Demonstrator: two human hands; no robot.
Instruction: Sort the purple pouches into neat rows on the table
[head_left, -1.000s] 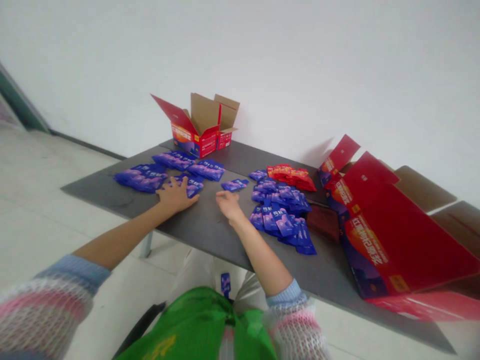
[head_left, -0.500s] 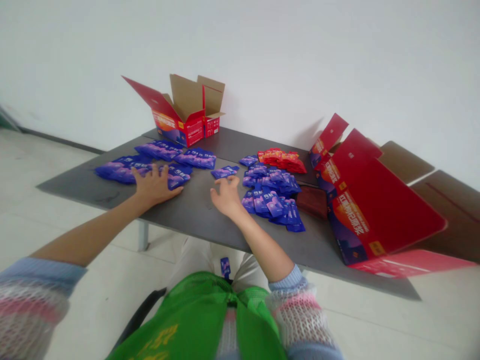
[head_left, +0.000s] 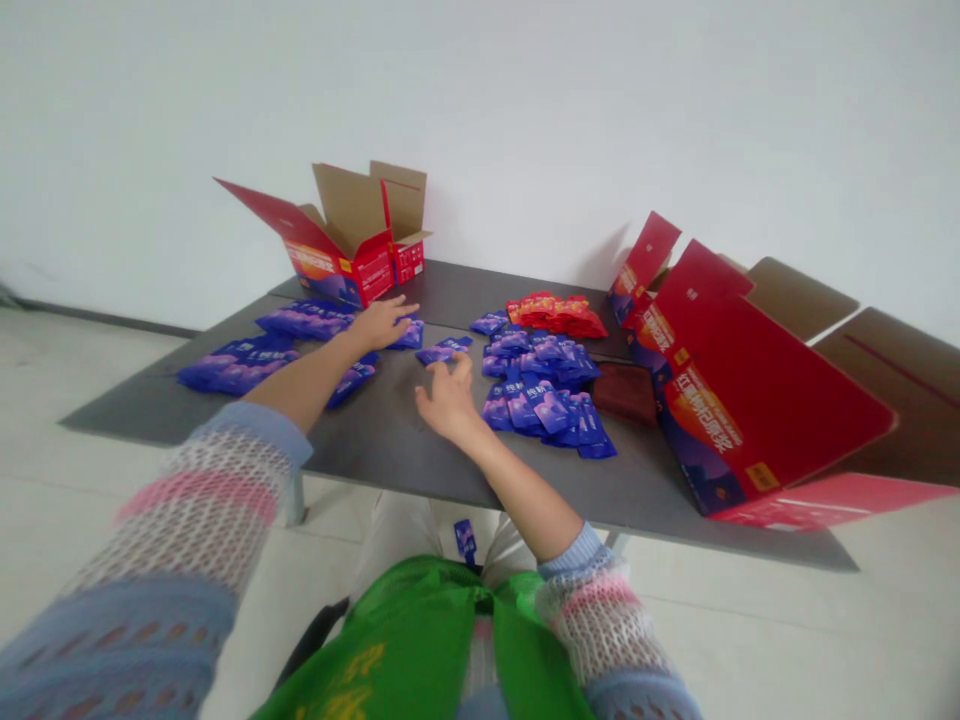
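My left hand (head_left: 385, 322) reaches far across the grey table (head_left: 405, 440), fingers stretched flat over a row of blue sachets (head_left: 410, 335) near the small open red carton (head_left: 352, 250). More blue sachets (head_left: 232, 365) lie in rows at the left. My right hand (head_left: 448, 397) rests on the table with fingers spread, its tips at a loose blue sachet (head_left: 444, 350). To its right is a heap of blue sachets (head_left: 544, 395). Behind that heap sits a pile of red sachets (head_left: 559, 313). Neither hand holds anything.
A large red carton (head_left: 742, 390) lies open on its side at the table's right end, with brown flaps beyond it. A dark red packet (head_left: 626, 393) sits beside it. A green bag (head_left: 420, 650) is on my lap, and one blue sachet (head_left: 465, 540) lies on my knee.
My left hand has moved forward and right, from the near row of blue sachets to the row by the small carton. My right hand stayed in place, its fingers now spread. The view shifted.
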